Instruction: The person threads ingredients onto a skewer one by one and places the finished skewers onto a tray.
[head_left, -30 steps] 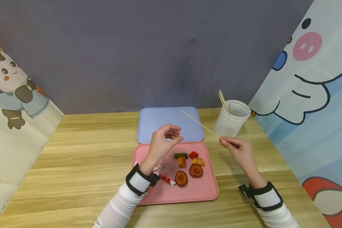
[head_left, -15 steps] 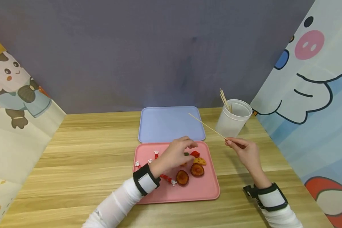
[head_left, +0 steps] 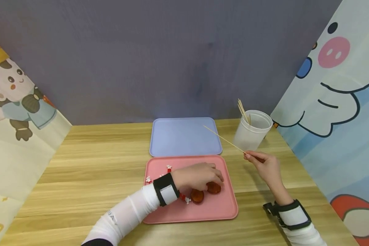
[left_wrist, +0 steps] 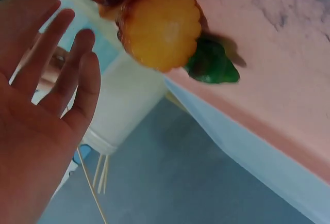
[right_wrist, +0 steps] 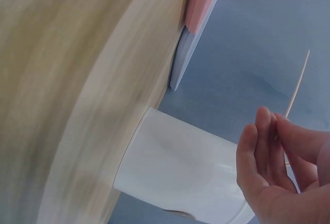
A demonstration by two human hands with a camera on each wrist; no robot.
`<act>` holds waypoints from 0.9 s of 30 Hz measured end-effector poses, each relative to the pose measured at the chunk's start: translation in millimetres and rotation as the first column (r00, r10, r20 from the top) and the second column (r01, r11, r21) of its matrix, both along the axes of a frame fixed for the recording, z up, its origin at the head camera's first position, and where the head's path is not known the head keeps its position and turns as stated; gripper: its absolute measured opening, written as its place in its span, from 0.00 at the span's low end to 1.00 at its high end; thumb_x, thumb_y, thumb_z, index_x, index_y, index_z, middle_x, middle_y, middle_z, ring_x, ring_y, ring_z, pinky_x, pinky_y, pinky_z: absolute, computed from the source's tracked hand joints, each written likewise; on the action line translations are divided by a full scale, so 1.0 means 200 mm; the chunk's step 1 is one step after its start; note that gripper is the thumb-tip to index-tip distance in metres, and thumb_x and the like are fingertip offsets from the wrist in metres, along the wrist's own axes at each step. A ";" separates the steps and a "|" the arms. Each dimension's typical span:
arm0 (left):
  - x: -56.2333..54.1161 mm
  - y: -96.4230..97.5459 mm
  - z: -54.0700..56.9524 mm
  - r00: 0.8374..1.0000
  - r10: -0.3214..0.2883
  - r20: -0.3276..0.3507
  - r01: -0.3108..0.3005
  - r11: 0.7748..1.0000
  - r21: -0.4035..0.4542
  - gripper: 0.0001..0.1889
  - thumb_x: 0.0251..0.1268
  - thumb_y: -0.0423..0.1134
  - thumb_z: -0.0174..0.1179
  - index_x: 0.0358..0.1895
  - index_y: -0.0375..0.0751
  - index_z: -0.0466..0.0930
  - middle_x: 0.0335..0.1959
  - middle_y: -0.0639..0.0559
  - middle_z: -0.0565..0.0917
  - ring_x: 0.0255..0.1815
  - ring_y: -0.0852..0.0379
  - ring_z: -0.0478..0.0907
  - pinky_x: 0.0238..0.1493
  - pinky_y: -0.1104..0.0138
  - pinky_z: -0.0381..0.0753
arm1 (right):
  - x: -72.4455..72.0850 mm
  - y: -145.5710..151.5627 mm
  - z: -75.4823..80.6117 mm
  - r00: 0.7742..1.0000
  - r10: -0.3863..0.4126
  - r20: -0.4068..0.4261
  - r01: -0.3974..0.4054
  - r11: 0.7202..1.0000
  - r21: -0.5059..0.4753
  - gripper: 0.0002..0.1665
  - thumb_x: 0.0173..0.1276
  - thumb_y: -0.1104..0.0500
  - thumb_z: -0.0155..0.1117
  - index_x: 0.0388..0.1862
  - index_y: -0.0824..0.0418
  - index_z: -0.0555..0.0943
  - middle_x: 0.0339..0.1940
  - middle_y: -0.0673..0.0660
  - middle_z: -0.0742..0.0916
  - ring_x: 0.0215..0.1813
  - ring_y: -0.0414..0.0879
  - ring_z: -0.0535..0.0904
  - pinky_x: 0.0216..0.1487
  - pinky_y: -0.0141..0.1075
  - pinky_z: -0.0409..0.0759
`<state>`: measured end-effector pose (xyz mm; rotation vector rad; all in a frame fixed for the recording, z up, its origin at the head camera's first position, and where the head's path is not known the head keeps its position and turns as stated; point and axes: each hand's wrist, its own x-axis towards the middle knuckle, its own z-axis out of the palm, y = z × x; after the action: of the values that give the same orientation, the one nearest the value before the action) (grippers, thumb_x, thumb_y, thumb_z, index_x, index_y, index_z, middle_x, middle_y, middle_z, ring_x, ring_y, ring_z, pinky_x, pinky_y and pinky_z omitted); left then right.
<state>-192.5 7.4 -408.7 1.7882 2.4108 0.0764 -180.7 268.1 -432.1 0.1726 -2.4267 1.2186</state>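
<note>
At the left of the pink tray (head_left: 215, 210) lay red pieces with white ends (head_left: 187, 200), partly hidden by an arm. Directly behind the tray was the blue tray (head_left: 184, 136). Over the pink tray's right half, the left hand (head_left: 200, 176) reached down, three fingers loosely apart; its thumb and forefinger tips were out of sight, so whether it held anything could not be told. Two brown round pieces (head_left: 197, 196) sat beneath and just beside it on the pink tray; a yellow slice (left_wrist: 162, 28) showed close by in the left wrist view. This reach seemed best done by meeting one piece from both sides, without nudging its neighbours. Beyond the pink tray's right edge, the right hand (head_left: 265, 167) pinched the skewer (head_left: 224, 139) near one end; keeping it steady and pointed away from the left hand looked wise. The white tub (head_left: 253, 131) stood behind and right of the pink tray.
</note>
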 end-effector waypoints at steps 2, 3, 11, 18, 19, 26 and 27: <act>0.01 0.01 -0.01 1.000 -0.013 0.004 0.013 0.999 -0.030 0.27 0.52 0.29 0.64 0.56 0.58 0.80 0.58 0.64 0.78 0.55 0.63 0.70 0.56 0.75 0.69 | 0.00 0.00 0.00 1.000 -0.004 0.004 0.004 1.000 0.006 0.10 0.61 0.65 0.67 0.41 0.67 0.86 0.34 0.63 0.89 0.32 0.17 0.78 0.33 0.15 0.75; 0.01 0.01 -0.01 1.000 -0.017 0.010 0.018 0.999 -0.038 0.28 0.51 0.27 0.64 0.56 0.58 0.80 0.58 0.65 0.78 0.55 0.63 0.71 0.56 0.75 0.69 | 0.00 0.00 0.00 1.000 -0.004 0.006 0.004 1.000 0.010 0.10 0.61 0.65 0.67 0.41 0.67 0.86 0.34 0.63 0.89 0.32 0.17 0.78 0.33 0.15 0.75; 0.00 0.03 -0.06 0.997 -0.031 0.073 0.031 1.000 -0.003 0.30 0.45 0.20 0.60 0.53 0.54 0.82 0.50 0.65 0.80 0.48 0.66 0.72 0.55 0.78 0.67 | 0.00 0.00 -0.01 1.000 -0.002 0.030 0.002 1.000 0.003 0.10 0.62 0.63 0.67 0.41 0.66 0.86 0.35 0.63 0.89 0.32 0.17 0.78 0.34 0.15 0.76; -0.01 0.04 -0.09 0.993 -0.010 0.120 0.009 1.000 0.006 0.27 0.46 0.21 0.61 0.50 0.53 0.82 0.46 0.64 0.80 0.45 0.69 0.72 0.54 0.80 0.67 | 0.00 0.00 -0.01 0.999 -0.001 0.033 0.000 1.000 0.004 0.10 0.61 0.63 0.67 0.41 0.66 0.86 0.35 0.63 0.89 0.32 0.17 0.78 0.34 0.15 0.75; -0.01 0.04 -0.09 0.993 -0.006 0.121 0.006 1.000 0.003 0.27 0.47 0.21 0.62 0.50 0.53 0.82 0.46 0.64 0.80 0.45 0.69 0.72 0.54 0.80 0.67 | 0.00 0.00 -0.01 0.999 -0.001 0.032 0.001 1.000 0.003 0.10 0.61 0.64 0.67 0.41 0.66 0.86 0.35 0.63 0.89 0.32 0.17 0.78 0.34 0.15 0.75; -0.02 0.04 -0.09 0.991 -0.001 0.136 0.001 1.000 0.001 0.27 0.47 0.21 0.63 0.50 0.53 0.82 0.45 0.64 0.79 0.44 0.69 0.71 0.50 0.80 0.68 | 0.00 0.00 0.00 0.999 -0.016 0.031 0.015 1.000 0.022 0.10 0.61 0.63 0.67 0.41 0.65 0.87 0.35 0.62 0.89 0.32 0.17 0.78 0.33 0.15 0.75; -0.02 0.04 -0.09 0.990 0.000 0.142 0.000 1.000 0.004 0.27 0.46 0.21 0.63 0.50 0.53 0.82 0.45 0.64 0.79 0.44 0.69 0.71 0.50 0.81 0.68 | 0.00 0.00 0.00 0.999 -0.017 0.030 0.016 1.000 0.023 0.10 0.61 0.63 0.67 0.41 0.65 0.87 0.35 0.62 0.89 0.32 0.17 0.78 0.33 0.15 0.75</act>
<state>-195.8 15.0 -425.7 1.7214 2.3129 0.2013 -180.6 268.5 -433.1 0.1413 -2.4640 1.1954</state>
